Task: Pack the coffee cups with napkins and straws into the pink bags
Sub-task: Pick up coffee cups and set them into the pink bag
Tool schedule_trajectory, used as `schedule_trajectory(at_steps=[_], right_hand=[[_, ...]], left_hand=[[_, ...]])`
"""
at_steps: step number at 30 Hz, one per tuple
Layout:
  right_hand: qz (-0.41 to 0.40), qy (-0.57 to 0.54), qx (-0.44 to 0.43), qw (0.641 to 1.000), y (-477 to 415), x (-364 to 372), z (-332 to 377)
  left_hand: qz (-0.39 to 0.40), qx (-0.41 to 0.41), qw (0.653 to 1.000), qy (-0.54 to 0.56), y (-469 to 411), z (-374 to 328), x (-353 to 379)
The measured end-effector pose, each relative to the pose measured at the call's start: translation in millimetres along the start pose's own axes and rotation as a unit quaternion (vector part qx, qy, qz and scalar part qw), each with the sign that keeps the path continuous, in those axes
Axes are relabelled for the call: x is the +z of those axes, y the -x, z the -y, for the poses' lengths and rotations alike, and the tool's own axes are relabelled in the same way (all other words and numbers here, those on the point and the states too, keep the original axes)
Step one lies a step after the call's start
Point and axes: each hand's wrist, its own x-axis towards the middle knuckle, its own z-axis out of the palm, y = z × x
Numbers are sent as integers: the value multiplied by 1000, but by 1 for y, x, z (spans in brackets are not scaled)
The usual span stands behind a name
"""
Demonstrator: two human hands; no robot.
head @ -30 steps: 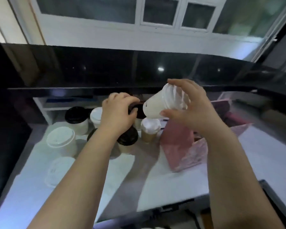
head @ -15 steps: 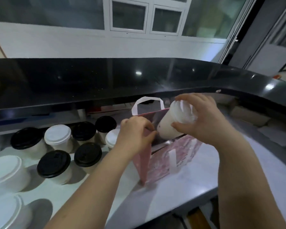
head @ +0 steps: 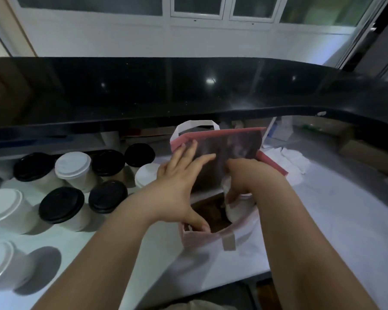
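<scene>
A pink bag (head: 207, 239) with white handles stands open on the white worktop, just ahead of me. My left hand (head: 177, 182) spreads its mouth: straight fingers press the far inner wall and the thumb pushes against the near rim. My right hand (head: 246, 175) reaches down into the bag and grips a white lidded coffee cup (head: 234, 212), which sits tilted and low inside. Only part of the cup shows under the fingers. No straw is visible.
Several lidded coffee cups, black-lidded (head: 62, 204) and white-lidded (head: 73, 164), stand in a cluster left of the bag. Larger white lidded tubs (head: 2, 209) sit at the far left. White napkins (head: 293, 159) lie right of the bag. A black counter ledge (head: 188, 97) overhangs the back.
My right hand has carried the white cup from above the counter down into the bag. My left hand left the cups, took the bag's edge, then spread its mouth wide.
</scene>
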Motion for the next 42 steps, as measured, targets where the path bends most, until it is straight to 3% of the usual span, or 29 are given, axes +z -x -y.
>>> schedule_trajectory(at_steps=[5, 9, 14, 18, 24, 31, 36, 39, 42], right_hand=[[7, -156, -135, 978, -10, 31, 5], [-39, -106, -141, 983, -14, 48, -1], [-24, -89, -148, 985, -11, 57, 2], [-62, -2, -191, 980, -1, 72, 17], [-60, 9, -180, 982, 8, 71, 15], [-31, -88, -117, 989, 6, 52, -6], [-7, -28, -131, 991, 3, 56, 9], [-34, 22, -164, 986, 5, 64, 15], [-45, -35, -161, 985, 8, 63, 10]], left_hand=[[-34, 12, 999, 31, 6, -5, 5], [-56, 21, 997, 46, 10, -4, 11], [-65, -1, 998, 20, 10, -1, 19], [-69, -7, 997, 15, 11, -4, 23], [-75, -12, 997, 12, 18, -9, 21], [-51, 1, 999, 5, 34, -21, 18], [-53, 0, 999, -2, 37, -28, 19], [-56, -2, 998, -12, 38, -27, 19], [-53, 0, 999, -3, 40, -27, 19]])
